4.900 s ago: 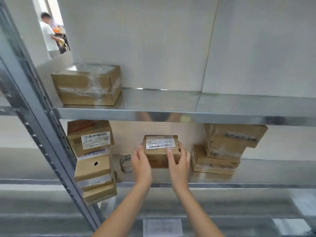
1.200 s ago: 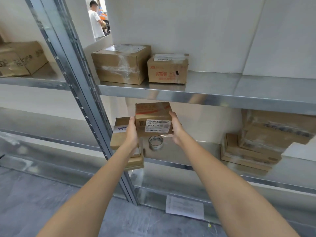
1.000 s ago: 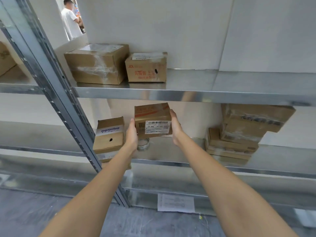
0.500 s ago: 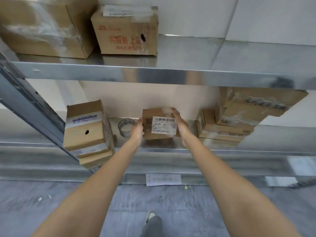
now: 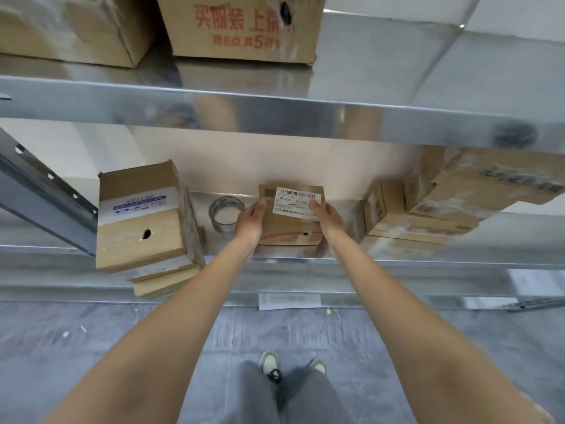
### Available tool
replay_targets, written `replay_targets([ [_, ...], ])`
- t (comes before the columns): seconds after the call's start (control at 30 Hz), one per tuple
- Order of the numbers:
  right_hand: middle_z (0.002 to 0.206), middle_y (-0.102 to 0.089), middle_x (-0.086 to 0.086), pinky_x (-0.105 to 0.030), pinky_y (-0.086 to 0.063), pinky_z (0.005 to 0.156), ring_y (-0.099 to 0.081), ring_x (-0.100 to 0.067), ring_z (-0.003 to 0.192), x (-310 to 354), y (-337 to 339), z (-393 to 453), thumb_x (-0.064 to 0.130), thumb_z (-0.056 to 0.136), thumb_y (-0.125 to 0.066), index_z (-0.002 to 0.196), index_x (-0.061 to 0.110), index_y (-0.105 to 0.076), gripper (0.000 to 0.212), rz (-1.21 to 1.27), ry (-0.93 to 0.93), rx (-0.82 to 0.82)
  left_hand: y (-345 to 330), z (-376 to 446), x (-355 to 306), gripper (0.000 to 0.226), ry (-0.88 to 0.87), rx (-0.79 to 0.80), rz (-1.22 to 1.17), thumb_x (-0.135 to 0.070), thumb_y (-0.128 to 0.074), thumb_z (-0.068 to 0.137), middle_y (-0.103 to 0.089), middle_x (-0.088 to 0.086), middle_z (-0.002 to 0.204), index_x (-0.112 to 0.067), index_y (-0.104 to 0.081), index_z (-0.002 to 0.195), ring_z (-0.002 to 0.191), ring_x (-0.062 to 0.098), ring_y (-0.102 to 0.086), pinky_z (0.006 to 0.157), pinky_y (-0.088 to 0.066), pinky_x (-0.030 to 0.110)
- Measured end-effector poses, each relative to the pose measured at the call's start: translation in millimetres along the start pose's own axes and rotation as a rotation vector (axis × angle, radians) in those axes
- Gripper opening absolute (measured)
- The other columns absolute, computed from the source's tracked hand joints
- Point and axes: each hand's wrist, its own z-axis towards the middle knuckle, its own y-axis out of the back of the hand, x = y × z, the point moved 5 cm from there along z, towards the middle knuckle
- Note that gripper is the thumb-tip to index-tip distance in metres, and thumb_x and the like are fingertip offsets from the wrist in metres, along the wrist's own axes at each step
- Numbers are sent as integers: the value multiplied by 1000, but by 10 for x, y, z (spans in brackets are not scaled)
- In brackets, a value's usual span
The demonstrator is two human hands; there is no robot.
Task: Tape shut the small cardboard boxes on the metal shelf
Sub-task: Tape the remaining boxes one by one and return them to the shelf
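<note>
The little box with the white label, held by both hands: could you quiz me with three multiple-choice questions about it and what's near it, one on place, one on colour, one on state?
1. Where is the roll of tape?
A. on the lower shelf, just left of the held box
B. on the upper shelf
C. on the floor

2. What colour is the print on the upper-shelf box?
A. blue
B. red-orange
C. green

3. How is the small labelled box held?
A. by one hand only
B. by nobody
C. between the left hand and right hand

Answers: 1 A, the roll sits beside the left hand; 2 B, its characters are red-orange; 3 C, a hand grips each side.
</note>
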Motion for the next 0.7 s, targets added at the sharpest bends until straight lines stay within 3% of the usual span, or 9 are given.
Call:
replay_targets([
  [0.07,133,-53,-3,-39,-45,101,-54,-23,118,3,25,2,48,89,-62,138,13,-39,64,78,-19,-48,-5,-5,3,46,6,-22,-123,-38,-42,102,-55,9,139,-16,-43,142,126,28,-53,109,-41,45],
  [0.13,125,-58,-3,-47,-45,102,-55,-24,115,24,75,-8,58,89,-55,129,19,-44,58,143,-73,-44,-18,-15,7,41,30,-27,-245,-41,-37,103,-60,8,130,-15,-47,134,116,26,-60,99,-50,42],
  [0.2,111,-61,5,-45,-46,98,-57,-22,109,61,147,-33,70,87,-46,117,30,-53,50,164,-107,25,-4,-15,-21,41,36,-40,-259,-40,-33,104,-66,5,120,-12,-58,121,106,23,-63,86,-52,35],
  [0.27,107,-62,12,-42,-48,93,-59,-18,105,95,212,-54,75,82,-46,119,36,-54,54,109,-97,103,-1,-16,-74,38,23,-36,-225,-40,-32,104,-69,-1,107,-21,-65,102,97,18,-64,78,-52,31],
  [0.37,119,-58,12,-37,-48,84,-55,-14,106,59,269,-24,68,83,-53,126,34,-53,54,-58,-48,120,-35,-14,-97,32,-39,-29,-59,-41,-34,102,-68,-3,106,-30,-63,93,97,16,-61,83,-48,33],
  [0.5,97,-64,19,-27,-40,66,-53,2,86,-53,254,2,62,85,-57,90,37,-60,26,-113,-59,80,-59,-21,63,23,-151,-62,124,-37,-40,103,-64,-1,104,-23,-59,102,99,17,-57,83,-39,28],
  [0.6,79,-59,26,-22,-38,61,-52,4,78,-42,246,-5,61,84,-59,79,39,-57,23,-86,-45,39,-37,-14,97,31,-211,-91,186,-35,-37,104,-66,3,99,-16,-61,99,97,24,-60,83,-44,34],
  [0.7,77,-58,26,-21,-38,59,-52,0,71,-16,241,-24,63,84,-57,78,39,-56,25,-106,-40,30,126,29,23,31,-422,-308,644,-20,-37,102,-64,19,106,-4,-64,105,103,38,-55,89,-44,46],
])
